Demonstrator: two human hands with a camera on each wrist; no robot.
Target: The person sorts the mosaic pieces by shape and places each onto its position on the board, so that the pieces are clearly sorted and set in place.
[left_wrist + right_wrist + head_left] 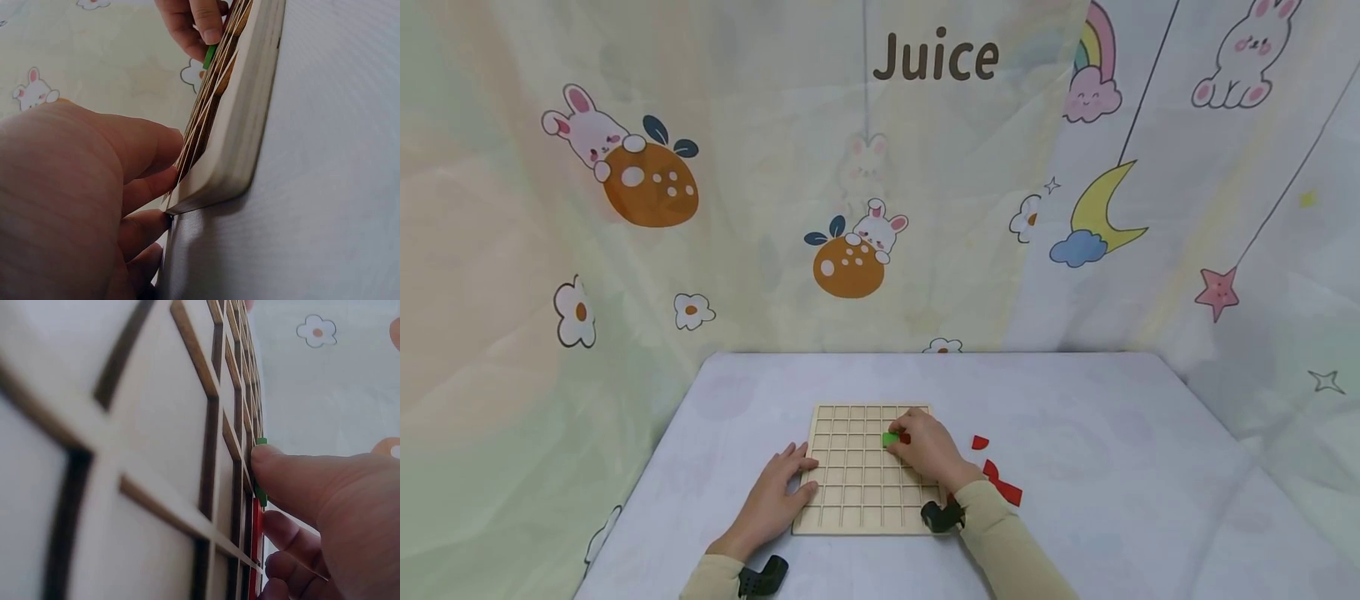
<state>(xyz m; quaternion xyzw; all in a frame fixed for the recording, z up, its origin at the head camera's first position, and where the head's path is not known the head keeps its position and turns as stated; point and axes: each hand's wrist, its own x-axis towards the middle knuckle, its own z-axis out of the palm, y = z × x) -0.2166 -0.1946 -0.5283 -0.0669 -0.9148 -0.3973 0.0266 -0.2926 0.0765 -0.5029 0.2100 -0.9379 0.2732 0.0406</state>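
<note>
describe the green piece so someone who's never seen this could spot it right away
On the white table lies a wooden grid board. In its far half, right of centre, the right hand holds a small green piece. It is the only green one; the neighbouring pieces are red.

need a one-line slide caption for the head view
Right hand holds a green piece at a gridded board while the left hand touches its left side.
</note>
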